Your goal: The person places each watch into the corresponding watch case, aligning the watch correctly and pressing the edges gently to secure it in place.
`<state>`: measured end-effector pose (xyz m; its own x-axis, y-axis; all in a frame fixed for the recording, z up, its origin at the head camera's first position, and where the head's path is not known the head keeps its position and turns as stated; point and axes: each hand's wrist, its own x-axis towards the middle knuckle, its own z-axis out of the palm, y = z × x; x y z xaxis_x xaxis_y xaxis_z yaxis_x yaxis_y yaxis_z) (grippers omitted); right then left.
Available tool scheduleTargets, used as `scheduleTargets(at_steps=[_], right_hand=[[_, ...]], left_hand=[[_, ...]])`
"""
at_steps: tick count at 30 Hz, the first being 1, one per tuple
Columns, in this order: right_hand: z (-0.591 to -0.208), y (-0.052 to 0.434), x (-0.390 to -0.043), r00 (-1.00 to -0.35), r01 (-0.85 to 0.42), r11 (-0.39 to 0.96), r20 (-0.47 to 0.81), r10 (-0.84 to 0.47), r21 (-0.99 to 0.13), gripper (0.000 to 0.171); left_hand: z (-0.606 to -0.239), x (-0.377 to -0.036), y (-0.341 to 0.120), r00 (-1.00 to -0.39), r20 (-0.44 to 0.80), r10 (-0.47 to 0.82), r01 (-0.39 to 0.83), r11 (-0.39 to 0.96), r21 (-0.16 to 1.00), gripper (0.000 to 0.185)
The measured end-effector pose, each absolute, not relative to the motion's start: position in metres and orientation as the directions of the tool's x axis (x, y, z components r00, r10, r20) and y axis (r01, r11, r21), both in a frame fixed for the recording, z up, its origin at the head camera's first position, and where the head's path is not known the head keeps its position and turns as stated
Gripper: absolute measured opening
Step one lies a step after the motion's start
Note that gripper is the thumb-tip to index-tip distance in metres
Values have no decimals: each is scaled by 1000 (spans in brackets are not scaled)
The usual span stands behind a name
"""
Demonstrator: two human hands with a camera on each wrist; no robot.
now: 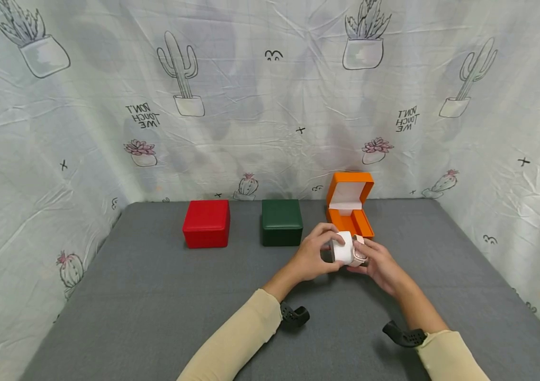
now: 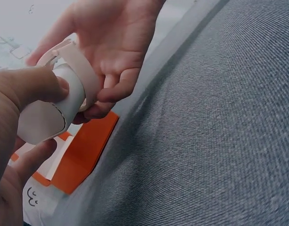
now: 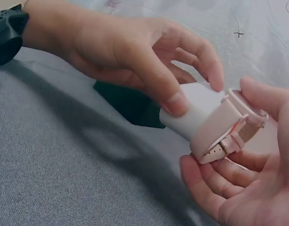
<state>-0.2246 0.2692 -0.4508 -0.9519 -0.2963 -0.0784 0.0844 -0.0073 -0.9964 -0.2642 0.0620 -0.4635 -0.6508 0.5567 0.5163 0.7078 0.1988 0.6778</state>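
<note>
A white watch cushion (image 1: 343, 248) is pinched between the thumb and fingers of my left hand (image 1: 316, 253). Looped around the cushion's right end is a wristwatch (image 3: 224, 129) with a pale pink strap, its buckle fastened. My right hand (image 1: 383, 265) holds the watch, thumb at the case and fingers beneath the strap. In the left wrist view the cushion (image 2: 59, 106) partly sticks out of the strap towards my left hand. Just behind the hands stands an orange watch box (image 1: 353, 182), lid raised, with a white lid lining and an orange interior.
A closed green box (image 1: 281, 222) stands left of the orange one, and a closed red box (image 1: 206, 223) farther left. All are on a grey cloth-covered table (image 1: 179, 307). White printed curtains (image 1: 251, 95) hang behind and at both sides.
</note>
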Motion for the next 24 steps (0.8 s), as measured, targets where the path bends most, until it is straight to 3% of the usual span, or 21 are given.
scheduleTargets(at_steps=[10, 18, 24], right_hand=[[-454, 264, -227, -984, 86, -5, -84, -158, -996, 42], [-455, 262, -227, -991, 51, 118, -65, -117, -992, 59], [-455, 259, -227, -996, 2, 237, -23, -84, -971, 56]], left_hand=[[-464, -263, 62, -617, 538, 574, 740, 191, 644, 37], [-462, -262, 62, -625, 510, 592, 721, 185, 668, 36], [-462, -264, 60, -621, 496, 607, 716, 181, 674, 36]])
